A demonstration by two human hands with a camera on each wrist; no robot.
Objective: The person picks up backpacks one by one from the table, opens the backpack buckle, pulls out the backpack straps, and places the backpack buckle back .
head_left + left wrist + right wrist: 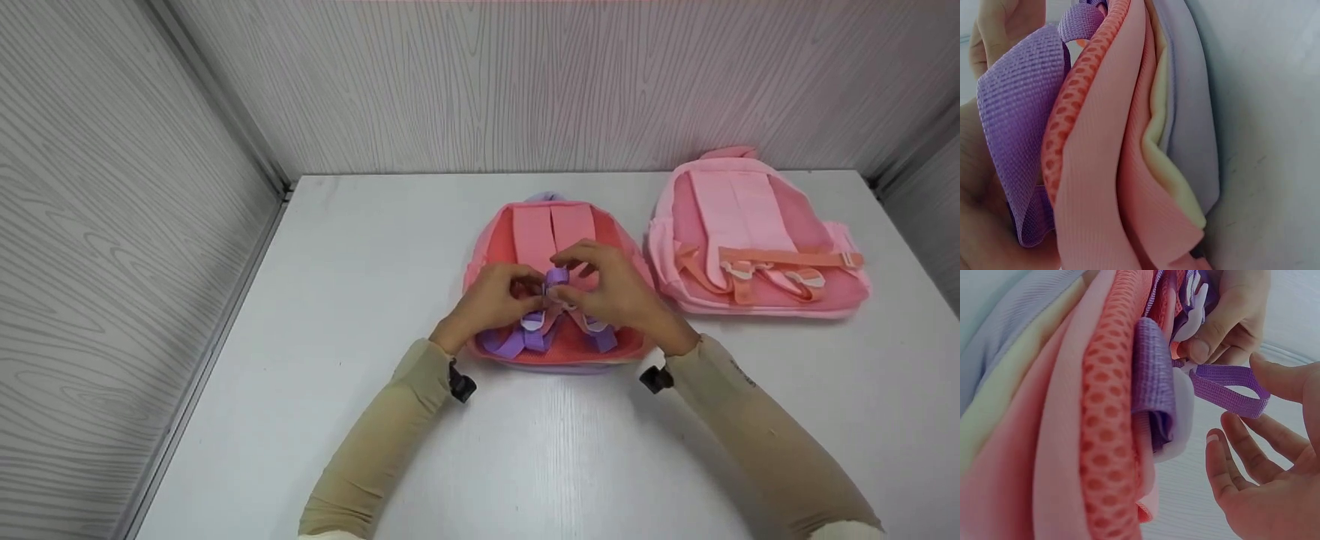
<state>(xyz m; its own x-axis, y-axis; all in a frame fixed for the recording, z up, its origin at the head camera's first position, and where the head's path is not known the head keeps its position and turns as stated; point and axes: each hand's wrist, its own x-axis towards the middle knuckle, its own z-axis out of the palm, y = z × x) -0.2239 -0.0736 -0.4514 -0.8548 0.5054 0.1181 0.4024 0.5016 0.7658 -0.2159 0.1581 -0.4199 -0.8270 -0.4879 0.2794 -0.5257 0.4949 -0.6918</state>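
A small backpack (495,232) in coral and lilac lies back side up in the head view, with purple webbing and white buckles on its straps. My left hand (499,296) pinches the purple strap (1230,385) beside a small white buckle part, thumb on top in the right wrist view. The strap stands up in a loop. My right hand (615,289) has its thumb and fingers spread around the loop's end, fingertips right at the webbing. Another purple webbing strap (1022,124) hangs by my left palm in the left wrist view.
A second, pink backpack (739,217) with orange webbing lies back side up to the right, close beside the first. Both are on a white table (360,255). Pale wood-grain panels (480,82) stand behind and at the sides.
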